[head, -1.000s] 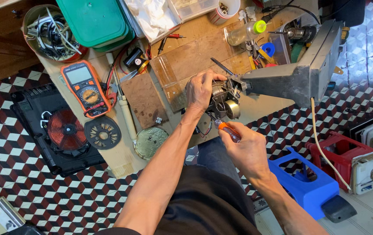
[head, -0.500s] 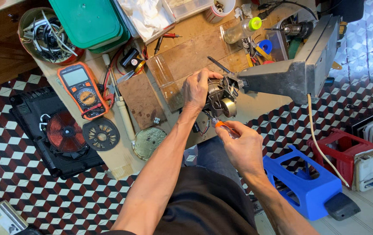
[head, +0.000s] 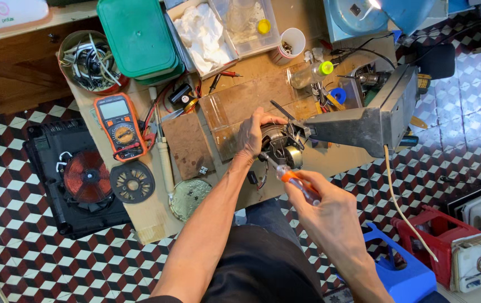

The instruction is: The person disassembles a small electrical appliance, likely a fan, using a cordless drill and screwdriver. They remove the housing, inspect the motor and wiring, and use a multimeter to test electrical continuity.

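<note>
Floor (head: 5,235) of chequered red, white and black tiles takes most of the view. On it stands a low wooden bench (head: 151,216), crowded with things. Left of the bench lies a black cooker (head: 44,185), opened, with a copper coil (head: 87,177) showing. At the right a grey metal arm (head: 364,120) reaches over the bench toward the middle. Below it, near the person's legs, stand a blue stool (head: 403,275) and a red box (head: 436,235). At the far edge of the bench sits a green box (head: 137,36), with a round tin (head: 86,59) full of wires beside it. An orange meter (head: 120,126) lies on the left part, and just below it a black disc (head: 132,182).

The motor (head: 282,148), a small metal part, sits in the middle of the bench, just at the tip of the grey arm. The left hand (head: 254,134) is wrapped around the motor and holds it. The right hand (head: 330,216) is clenched on a screwdriver (head: 294,180) with an orange handle; its tip points up at the motor's lower side.
</note>
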